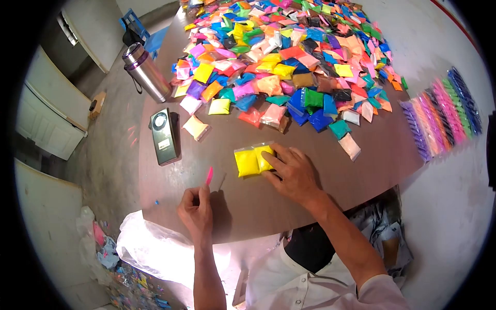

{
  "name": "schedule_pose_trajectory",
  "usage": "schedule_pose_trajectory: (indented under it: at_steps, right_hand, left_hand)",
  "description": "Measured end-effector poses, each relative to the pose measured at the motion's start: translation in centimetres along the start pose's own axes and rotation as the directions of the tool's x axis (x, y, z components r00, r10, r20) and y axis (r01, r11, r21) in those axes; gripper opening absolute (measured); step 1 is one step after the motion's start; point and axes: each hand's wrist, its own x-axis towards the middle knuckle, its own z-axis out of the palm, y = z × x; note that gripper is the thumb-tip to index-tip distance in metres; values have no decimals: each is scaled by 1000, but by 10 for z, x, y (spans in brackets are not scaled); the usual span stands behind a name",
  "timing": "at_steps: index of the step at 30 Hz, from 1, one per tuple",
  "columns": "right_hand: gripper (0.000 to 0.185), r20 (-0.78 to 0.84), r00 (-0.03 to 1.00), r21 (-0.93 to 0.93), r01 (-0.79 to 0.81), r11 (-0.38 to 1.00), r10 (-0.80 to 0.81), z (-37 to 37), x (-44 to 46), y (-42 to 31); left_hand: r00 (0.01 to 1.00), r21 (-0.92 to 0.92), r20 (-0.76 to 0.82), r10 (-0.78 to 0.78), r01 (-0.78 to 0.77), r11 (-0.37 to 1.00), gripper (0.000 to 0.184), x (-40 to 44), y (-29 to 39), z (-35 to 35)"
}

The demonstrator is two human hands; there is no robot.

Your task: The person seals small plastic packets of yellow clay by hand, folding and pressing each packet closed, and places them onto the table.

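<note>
My left hand [196, 209] is closed in a pinch near the table's front edge, holding a thin pink plastic strip [210, 175] that points upward. To its right, two bright yellow packets [248, 163] lie side by side on the brown table, with a clear film edge along their top. My right hand [293, 171] grips the right-hand packet, index finger over its face and thumb at its lower corner. The undersides of the packets are hidden. Beyond my hands, the nearest loose packets are a peach one [196, 127] and a pale pink one [350, 147].
A large heap of coloured packets [279, 62] covers the table's far part. On the left stand a steel flask [147, 72] and a dark box-shaped device [164, 137]. Striped colourful bundles [439, 116] lie at the right. A white plastic bag [150, 248] hangs below the front-left corner.
</note>
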Motion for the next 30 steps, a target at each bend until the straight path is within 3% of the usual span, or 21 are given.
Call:
schedule_pose_trajectory:
  at_steps: [30]
  right_hand:
    - [49,-33,998,95,58,994,-55,35,17,-48]
  left_hand:
    - [997,-198,-26,-77,70,978,25,0,-4,0]
